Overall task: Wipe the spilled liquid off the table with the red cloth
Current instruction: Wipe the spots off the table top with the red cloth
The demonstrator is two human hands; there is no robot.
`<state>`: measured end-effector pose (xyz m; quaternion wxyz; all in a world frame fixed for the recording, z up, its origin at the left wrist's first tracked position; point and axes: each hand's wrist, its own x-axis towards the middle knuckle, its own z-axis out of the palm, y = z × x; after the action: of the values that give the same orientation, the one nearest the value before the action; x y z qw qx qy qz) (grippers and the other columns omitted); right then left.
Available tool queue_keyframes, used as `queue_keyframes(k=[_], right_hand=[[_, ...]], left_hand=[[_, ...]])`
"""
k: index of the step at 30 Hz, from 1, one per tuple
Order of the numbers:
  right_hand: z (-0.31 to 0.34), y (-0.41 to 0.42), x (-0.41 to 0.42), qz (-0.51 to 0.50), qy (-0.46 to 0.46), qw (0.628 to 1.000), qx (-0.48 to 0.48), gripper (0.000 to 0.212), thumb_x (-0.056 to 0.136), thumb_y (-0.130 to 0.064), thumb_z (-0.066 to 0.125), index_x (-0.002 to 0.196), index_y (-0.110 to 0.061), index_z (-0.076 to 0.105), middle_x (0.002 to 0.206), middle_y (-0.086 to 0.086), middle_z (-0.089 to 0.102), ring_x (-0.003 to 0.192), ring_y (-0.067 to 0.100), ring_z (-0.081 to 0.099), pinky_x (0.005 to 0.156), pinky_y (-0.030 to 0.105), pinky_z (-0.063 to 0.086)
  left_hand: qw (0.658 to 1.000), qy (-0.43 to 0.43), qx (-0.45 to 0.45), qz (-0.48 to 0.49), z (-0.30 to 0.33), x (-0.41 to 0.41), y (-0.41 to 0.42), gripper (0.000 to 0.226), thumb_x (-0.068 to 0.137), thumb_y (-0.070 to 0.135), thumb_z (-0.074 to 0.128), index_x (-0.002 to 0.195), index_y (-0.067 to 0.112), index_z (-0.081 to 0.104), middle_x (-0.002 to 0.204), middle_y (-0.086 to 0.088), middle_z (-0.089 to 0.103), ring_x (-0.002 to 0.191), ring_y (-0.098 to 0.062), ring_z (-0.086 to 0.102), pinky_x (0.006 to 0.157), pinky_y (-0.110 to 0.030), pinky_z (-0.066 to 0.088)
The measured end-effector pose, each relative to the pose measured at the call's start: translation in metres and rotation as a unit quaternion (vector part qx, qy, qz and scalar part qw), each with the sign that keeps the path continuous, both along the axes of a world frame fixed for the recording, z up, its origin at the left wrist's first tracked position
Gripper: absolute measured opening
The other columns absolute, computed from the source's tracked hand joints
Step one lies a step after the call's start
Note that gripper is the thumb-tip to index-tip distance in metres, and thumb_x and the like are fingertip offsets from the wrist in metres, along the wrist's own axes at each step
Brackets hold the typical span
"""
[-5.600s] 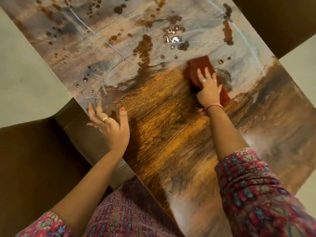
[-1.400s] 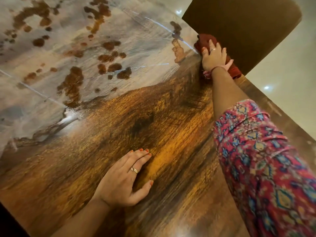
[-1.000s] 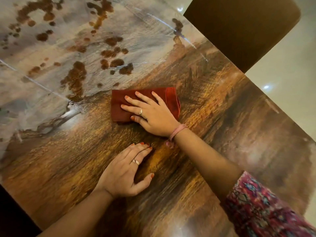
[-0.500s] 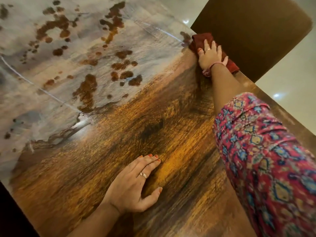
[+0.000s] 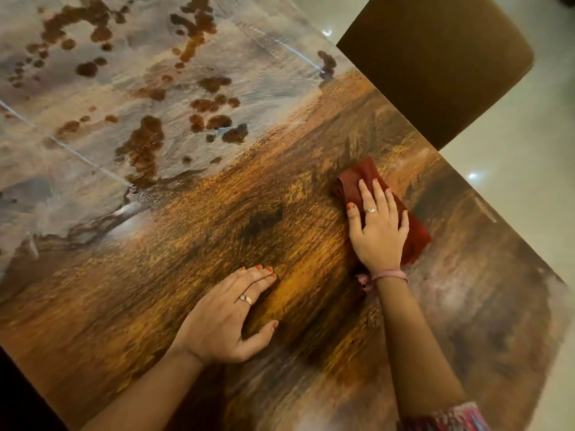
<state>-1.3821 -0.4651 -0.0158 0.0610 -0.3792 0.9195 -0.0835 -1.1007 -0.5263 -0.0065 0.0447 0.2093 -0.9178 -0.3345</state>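
Right hand (image 5: 378, 227) flat with fingers spread, pressing the folded red cloth (image 5: 413, 234) near the worktop's (image 5: 186, 250) right edge, cloth's long axis parallel to that edge, left hand (image 5: 224, 321) flat on bare wood, spilled liquid (image 5: 143, 144) toward the far side

Table (image 5: 311, 275): glossy wood-grain top, warm brown and orange, with pale grey glare across its far left part. Chair (image 5: 435, 57): dark olive-brown upholstered back with rounded corner, standing at the table's far right edge. Floor (image 5: 513, 166): pale polished tile, showing small bright reflections of overhead lights.
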Motion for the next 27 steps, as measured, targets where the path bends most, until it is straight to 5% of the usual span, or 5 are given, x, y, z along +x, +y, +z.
queue_keyframes(k=[11, 18, 22, 27], right_hand=[[0.019, -0.120, -0.135, -0.099, -0.078, 0.992, 0.027, 0.052, 0.100, -0.048, 0.021, 0.150, -0.036, 0.018, 0.160, -0.006, 0.010, 0.148, 0.021, 0.004, 0.115, 0.057, 0.000], [0.013, -0.177, -0.147, -0.148, -0.098, 0.984, 0.033, 0.054, 0.099, -0.046, 0.018, 0.151, -0.035, 0.014, 0.161, -0.007, 0.006, 0.148, 0.022, -0.001, 0.113, 0.061, -0.004], [0.013, -0.214, -0.111, -0.064, -0.072, 0.994, 0.043, 0.053, 0.100, -0.044, 0.019, 0.151, -0.035, 0.009, 0.161, -0.008, 0.002, 0.147, 0.024, -0.003, 0.112, 0.062, -0.003], [0.013, -0.203, -0.015, 0.158, -0.020, 0.985, 0.066, 0.053, 0.100, -0.043, 0.023, 0.151, -0.036, 0.012, 0.160, -0.010, 0.007, 0.147, 0.021, 0.004, 0.114, 0.060, 0.004]], left_hand=[[1.000, -0.008, 0.014, -0.008, 0.003, 0.000, 0.000, 0.067, 0.083, 0.056, 0.051, 0.134, 0.013, 0.051, 0.136, 0.000, 0.052, 0.130, -0.010, 0.038, 0.113, -0.024, 0.019], [1.000, 0.013, 0.022, 0.000, -0.001, 0.000, 0.001, 0.069, 0.078, 0.057, 0.058, 0.133, 0.016, 0.052, 0.136, 0.005, 0.051, 0.131, -0.008, 0.039, 0.112, -0.026, 0.025], [1.000, 0.009, 0.013, -0.003, -0.002, 0.000, 0.001, 0.070, 0.078, 0.056, 0.057, 0.134, 0.015, 0.051, 0.137, 0.004, 0.050, 0.131, -0.009, 0.038, 0.114, -0.025, 0.021], [1.000, -0.008, 0.006, -0.012, -0.001, 0.000, -0.001, 0.069, 0.080, 0.057, 0.053, 0.134, 0.013, 0.051, 0.137, 0.001, 0.051, 0.131, -0.013, 0.041, 0.113, -0.028, 0.021]])
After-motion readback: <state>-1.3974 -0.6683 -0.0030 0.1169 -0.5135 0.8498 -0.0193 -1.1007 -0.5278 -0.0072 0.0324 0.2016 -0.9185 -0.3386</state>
